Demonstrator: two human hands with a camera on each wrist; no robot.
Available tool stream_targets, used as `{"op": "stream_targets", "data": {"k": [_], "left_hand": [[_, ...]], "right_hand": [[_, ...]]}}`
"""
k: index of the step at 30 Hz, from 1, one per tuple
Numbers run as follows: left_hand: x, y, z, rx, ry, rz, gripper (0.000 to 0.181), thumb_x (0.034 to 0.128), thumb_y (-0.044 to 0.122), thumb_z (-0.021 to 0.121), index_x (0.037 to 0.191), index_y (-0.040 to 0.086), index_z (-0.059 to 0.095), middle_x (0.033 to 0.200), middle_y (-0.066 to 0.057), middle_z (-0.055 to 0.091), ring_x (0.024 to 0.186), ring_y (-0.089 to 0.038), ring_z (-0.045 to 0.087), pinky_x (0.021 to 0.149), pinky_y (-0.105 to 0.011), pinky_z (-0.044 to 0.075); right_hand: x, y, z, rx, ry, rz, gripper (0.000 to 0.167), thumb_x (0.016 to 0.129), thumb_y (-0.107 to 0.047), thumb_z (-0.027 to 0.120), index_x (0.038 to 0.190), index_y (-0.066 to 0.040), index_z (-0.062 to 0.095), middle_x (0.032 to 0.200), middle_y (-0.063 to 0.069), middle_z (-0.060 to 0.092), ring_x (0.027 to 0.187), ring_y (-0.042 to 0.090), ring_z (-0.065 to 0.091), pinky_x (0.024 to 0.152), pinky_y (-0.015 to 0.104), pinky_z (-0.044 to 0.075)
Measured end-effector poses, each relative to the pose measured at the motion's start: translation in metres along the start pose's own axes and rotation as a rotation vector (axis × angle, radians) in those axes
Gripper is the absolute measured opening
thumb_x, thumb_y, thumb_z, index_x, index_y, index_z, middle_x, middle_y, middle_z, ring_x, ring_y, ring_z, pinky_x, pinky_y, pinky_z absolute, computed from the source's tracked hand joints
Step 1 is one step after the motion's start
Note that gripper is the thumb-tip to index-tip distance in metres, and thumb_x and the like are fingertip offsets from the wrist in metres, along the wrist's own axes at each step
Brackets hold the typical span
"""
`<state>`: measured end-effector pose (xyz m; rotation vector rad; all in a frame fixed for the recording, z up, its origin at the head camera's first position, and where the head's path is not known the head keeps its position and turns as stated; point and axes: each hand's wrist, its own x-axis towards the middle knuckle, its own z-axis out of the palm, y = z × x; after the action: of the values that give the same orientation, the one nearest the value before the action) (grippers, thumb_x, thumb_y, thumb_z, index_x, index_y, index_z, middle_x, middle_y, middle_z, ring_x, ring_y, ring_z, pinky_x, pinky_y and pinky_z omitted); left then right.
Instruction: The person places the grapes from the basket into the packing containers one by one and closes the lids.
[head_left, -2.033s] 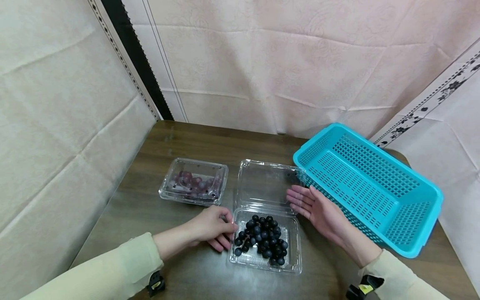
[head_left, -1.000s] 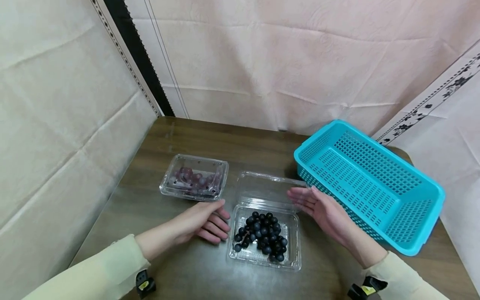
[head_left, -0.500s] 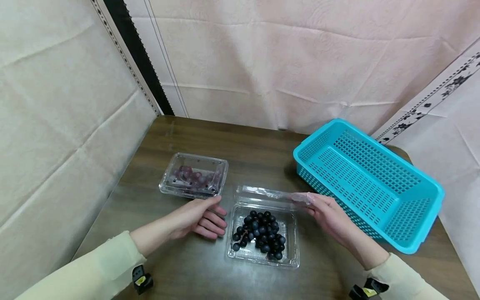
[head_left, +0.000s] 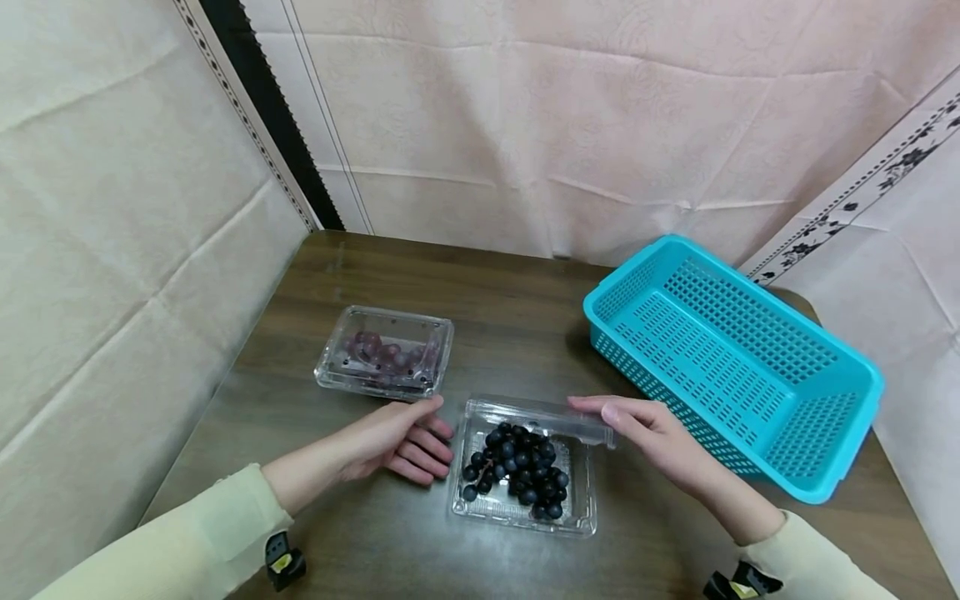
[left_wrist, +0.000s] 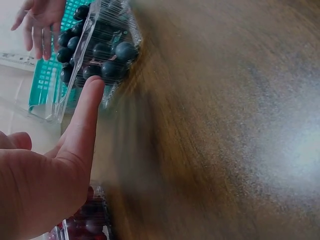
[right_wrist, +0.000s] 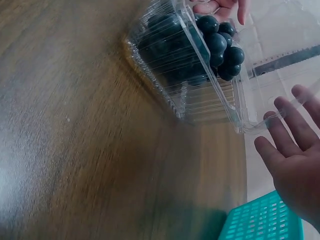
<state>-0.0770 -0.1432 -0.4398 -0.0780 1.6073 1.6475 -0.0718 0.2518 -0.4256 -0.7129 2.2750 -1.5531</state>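
A clear plastic clamshell box in the head view has a bunch of dark grapes in its base. Its hinged lid stands raised at the far side, with my right hand at the lid's right end. Outstretched right-hand fingers lie against the clear lid in the right wrist view; their thumb is hidden there. My left hand is beside the box's left wall with fingers extended, holding nothing. In the left wrist view, one finger points toward the box wall; contact is unclear.
A closed clear box with reddish-purple grapes sits behind my left hand. At the right stands a blue perforated basket. Pale cloth hangs behind the wooden table.
The lid has swung up from lying back flat, with my right hand at its right end. My left hand has drawn back from the box's left edge, its fingers straightening.
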Motion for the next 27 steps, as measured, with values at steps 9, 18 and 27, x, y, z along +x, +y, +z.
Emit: {"op": "stream_targets", "data": {"k": [9,18,27], "left_hand": [[0.001,-0.004,0.001,0.006,-0.011,-0.019,0.068,0.1128,0.049,0.045,0.136,-0.013,0.059,0.112,-0.024,0.077,0.098,-0.040,0.078,0.086,-0.051,0.067],[0.000,-0.006,0.003,0.010,-0.018,-0.025,0.066,0.1127,0.048,0.046,0.135,-0.013,0.060,0.110,-0.022,0.078,0.096,-0.038,0.079,0.084,-0.050,0.067],[0.000,-0.009,0.008,0.024,-0.023,-0.021,0.061,0.1123,0.043,0.050,0.136,-0.013,0.058,0.108,-0.021,0.077,0.094,-0.039,0.079,0.082,-0.050,0.068]], "right_hand": [[-0.007,-0.004,0.007,-0.155,-0.035,-0.082,0.038,0.106,-0.006,0.065,0.143,-0.011,0.069,0.151,0.006,0.064,0.142,0.013,0.057,0.113,0.023,0.049],[-0.014,-0.005,0.018,-0.350,-0.007,-0.171,0.044,0.100,-0.014,0.078,0.142,-0.024,0.071,0.152,0.005,0.063,0.146,0.024,0.054,0.119,0.020,0.037],[-0.017,-0.005,0.027,-0.470,-0.021,-0.247,0.051,0.096,-0.021,0.083,0.145,-0.015,0.068,0.157,0.005,0.059,0.153,0.026,0.045,0.126,0.018,0.023]]}}
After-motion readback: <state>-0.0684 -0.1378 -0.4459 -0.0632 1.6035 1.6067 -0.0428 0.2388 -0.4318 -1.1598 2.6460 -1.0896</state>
